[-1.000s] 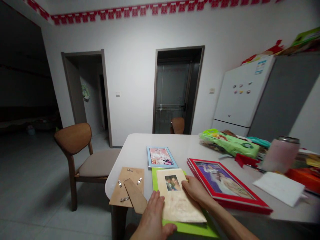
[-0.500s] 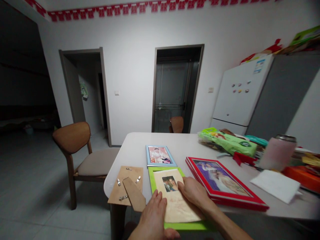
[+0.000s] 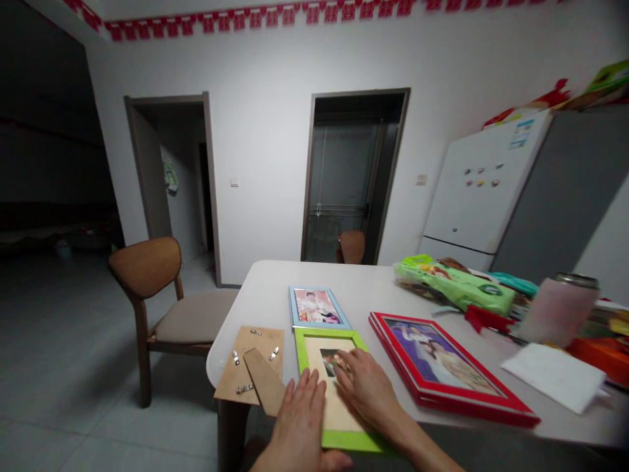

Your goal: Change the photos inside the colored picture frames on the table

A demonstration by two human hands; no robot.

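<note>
A green picture frame (image 3: 307, 339) lies flat at the near edge of the white table (image 3: 363, 288). A cream card with a small photo (image 3: 328, 362) sits inside it. My left hand (image 3: 301, 414) rests flat on the frame's left side, fingers stretched out. My right hand (image 3: 364, 387) lies flat on the card, fingertips by the small photo. A brown backing board with metal clips and a stand (image 3: 250, 366) lies just left of the frame.
A small blue-framed photo (image 3: 316, 308) lies behind the green frame, and a large red-framed photo (image 3: 449, 367) to its right. Green packets (image 3: 455, 283), a pink tumbler (image 3: 555, 308) and white paper (image 3: 553, 377) crowd the right. A wooden chair (image 3: 162, 295) stands left; a fridge (image 3: 479, 190) behind.
The cream card, lying askew over the green frame before, now sits squarely inside it. My right hand moved from the card's right edge onto its face.
</note>
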